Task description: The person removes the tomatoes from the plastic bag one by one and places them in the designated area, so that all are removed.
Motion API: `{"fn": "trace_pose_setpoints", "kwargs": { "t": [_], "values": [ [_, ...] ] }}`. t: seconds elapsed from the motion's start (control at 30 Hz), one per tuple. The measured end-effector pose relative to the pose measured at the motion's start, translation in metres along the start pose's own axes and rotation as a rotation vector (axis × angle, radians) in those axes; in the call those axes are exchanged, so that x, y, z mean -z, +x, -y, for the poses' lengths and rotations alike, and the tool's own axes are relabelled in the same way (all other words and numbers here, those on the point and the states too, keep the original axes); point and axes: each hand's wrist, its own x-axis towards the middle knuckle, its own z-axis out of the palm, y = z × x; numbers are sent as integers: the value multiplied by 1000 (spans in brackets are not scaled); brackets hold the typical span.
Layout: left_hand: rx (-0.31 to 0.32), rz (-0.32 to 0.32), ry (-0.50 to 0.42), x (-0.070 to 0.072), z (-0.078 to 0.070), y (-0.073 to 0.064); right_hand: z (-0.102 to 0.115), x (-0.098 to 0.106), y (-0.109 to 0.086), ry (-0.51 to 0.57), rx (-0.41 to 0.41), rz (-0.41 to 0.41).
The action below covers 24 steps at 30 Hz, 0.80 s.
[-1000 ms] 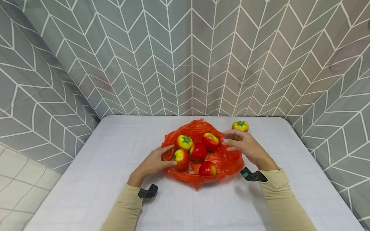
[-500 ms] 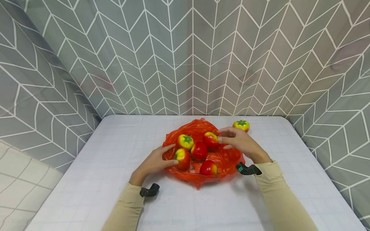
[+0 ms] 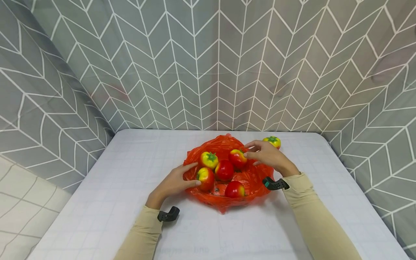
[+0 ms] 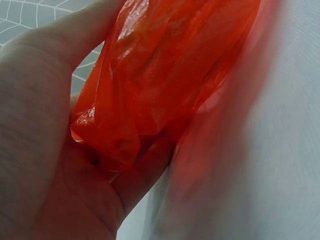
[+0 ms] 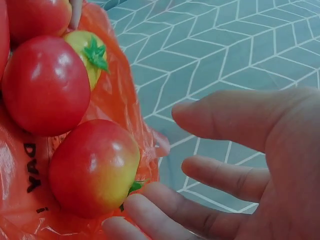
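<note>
A red plastic bag (image 3: 251,177) lies spread with its mouth up, several red-and-yellow tomatoes with green calyxes inside it. My left hand (image 3: 173,182) holds the bag's left side, fingers curled about the thin plastic; its thumb lies by the left tomato (image 3: 206,179). A yellow-topped tomato (image 3: 209,160) sits behind that one. Over the bag's back right edge, my right hand (image 3: 268,155) has its thumb and fingers spread. Its fingertips are close by the right tomato (image 5: 95,167); contact is unclear. Another tomato (image 3: 272,141) lies outside the bag, partly hidden behind this hand.
White cloth covers the table (image 3: 130,159). A grey curtain (image 3: 208,65) with white zigzag lines hangs along the back and both sides. Black bands (image 3: 169,214) sit on both wrists. Pale tiles (image 3: 26,202) show at the lower left.
My right hand has moved a little left and up, nearer the right tomato in the bag. The left hand, bag and tomatoes stay essentially in place.
</note>
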Motion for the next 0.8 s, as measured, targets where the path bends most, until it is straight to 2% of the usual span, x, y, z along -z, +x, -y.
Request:
{"fn": "trace_pose_setpoints", "kwargs": {
  "t": [0.2, 0.47, 0.8],
  "values": [
    [-5, -8, 6, 0, 1, 1, -4, -3, 8, -98, -7, -18],
    [-13, -17, 2, 0, 0, 0, -2, -9, 14, -263, 25, -44],
    [-4, -8, 9, -1, -2, -1, 0, -11, 19, -288, -39, -39]
  ]
}}
